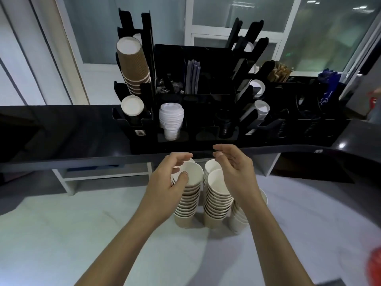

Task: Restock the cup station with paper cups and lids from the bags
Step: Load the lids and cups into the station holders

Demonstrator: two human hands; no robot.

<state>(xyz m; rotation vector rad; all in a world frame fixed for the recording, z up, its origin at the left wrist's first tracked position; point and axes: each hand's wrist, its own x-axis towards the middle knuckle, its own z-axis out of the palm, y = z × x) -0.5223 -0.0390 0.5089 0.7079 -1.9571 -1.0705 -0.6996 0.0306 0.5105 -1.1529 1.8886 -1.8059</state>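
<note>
Nearest, two bare forearms are seen reaching forward from the bottom edge over a pale grey surface.

The left hand is curled round the top of the left stack of tan paper cups with white insides, with the thumb laid against the rim of the uppermost cup. The right hand is held just beside the right stack of tan paper cups, its fingers loosely bent and gripping nothing; whether the palm touches that stack cannot be told. A third, lower stack of white paper cups is partly hidden behind the right forearm. All three stacks are stood upright, close together, on the pale surface.

Beyond the hands, a glossy black tabletop is seen running across the view. On it is set a black slotted cup station. At its left side, a tilted stack of brown ribbed paper cups is held, with a smaller cup stack below. Next to these, a stack of white plastic lids is stood in a front compartment. Frosted glass panels are seen behind.
</note>
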